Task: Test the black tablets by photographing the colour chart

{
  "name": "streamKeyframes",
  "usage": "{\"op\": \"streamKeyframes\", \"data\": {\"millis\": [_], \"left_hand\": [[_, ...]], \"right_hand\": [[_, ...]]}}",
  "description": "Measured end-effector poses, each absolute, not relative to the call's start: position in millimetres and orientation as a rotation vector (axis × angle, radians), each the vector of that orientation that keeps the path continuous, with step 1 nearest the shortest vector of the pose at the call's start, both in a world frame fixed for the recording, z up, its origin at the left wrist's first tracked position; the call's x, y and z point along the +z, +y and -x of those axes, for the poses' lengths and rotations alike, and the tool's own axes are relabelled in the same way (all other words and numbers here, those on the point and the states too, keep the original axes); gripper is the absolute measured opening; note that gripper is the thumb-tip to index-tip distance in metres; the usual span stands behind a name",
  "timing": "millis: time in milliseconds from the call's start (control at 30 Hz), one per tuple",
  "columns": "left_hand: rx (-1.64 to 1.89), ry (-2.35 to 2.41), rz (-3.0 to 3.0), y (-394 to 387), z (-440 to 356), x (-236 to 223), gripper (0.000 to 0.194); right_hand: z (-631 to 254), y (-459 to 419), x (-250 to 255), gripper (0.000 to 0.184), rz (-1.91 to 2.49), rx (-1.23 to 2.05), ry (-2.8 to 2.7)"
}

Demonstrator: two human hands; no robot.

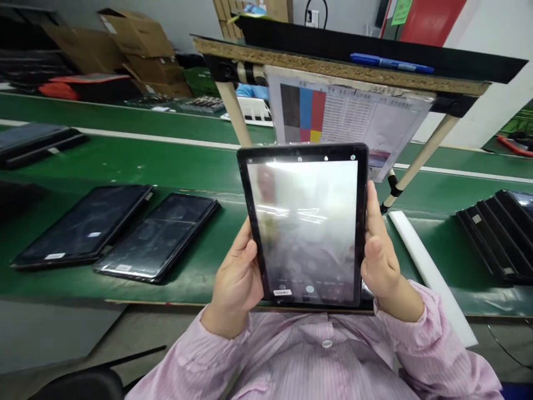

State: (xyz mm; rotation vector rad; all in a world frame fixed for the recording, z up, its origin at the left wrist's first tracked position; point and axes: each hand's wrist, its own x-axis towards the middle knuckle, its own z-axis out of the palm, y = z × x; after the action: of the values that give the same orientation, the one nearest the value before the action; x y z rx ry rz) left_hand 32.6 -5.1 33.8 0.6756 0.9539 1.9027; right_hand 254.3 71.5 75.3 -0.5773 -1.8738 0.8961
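Observation:
I hold a black tablet (306,222) upright in front of me, its screen lit and showing a blurry pale picture. My left hand (237,272) grips its left edge, fingers wrapped behind. My right hand (378,255) grips its right edge, thumb on the frame. Beyond the tablet hangs a printed colour chart sheet (345,119) under a wooden shelf (341,66).
Two dark tablets (87,222) (162,233) lie flat on the green bench (208,166) to the left. A row of stacked tablets (499,233) stands at the right, beside a white foam strip (428,266). Cardboard boxes (137,44) sit at the back.

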Motion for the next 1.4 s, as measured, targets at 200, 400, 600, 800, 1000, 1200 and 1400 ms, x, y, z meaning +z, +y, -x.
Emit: {"op": "streamKeyframes", "data": {"millis": [200, 400, 600, 800, 1000, 1200, 1400], "left_hand": [[1.849, 0.964, -0.597, -12, -43, 23, 0.049], [1.780, 1.133, -0.491, -21, -35, 27, 0.055], [1.470, 1.368, -0.491, -6, 4, 11, 0.062], [1.349, 1.624, -0.582, 12, 31, -19, 0.056], [1.295, 1.675, -1.014, -17, -19, -11, 0.055], [0.700, 1.392, -1.208, -19, -119, -24, 0.074], [0.987, 1.289, -1.086, -16, -121, -19, 0.077]], "right_hand": [[-262, 79, 99, 0.070, 0.534, 0.679, -2.003], [-267, 82, 69, 0.075, 0.764, 0.816, -2.048], [-309, 86, 29, 0.089, 1.200, 0.903, -1.771], [-372, 74, -8, 0.096, 1.735, 0.826, -1.749], [-399, 49, -40, 0.090, 1.861, 1.118, -1.536], [-396, 44, -33, 0.091, 1.814, 1.274, -1.455], [-396, 55, -18, 0.080, 1.716, 1.224, -1.454]]}}
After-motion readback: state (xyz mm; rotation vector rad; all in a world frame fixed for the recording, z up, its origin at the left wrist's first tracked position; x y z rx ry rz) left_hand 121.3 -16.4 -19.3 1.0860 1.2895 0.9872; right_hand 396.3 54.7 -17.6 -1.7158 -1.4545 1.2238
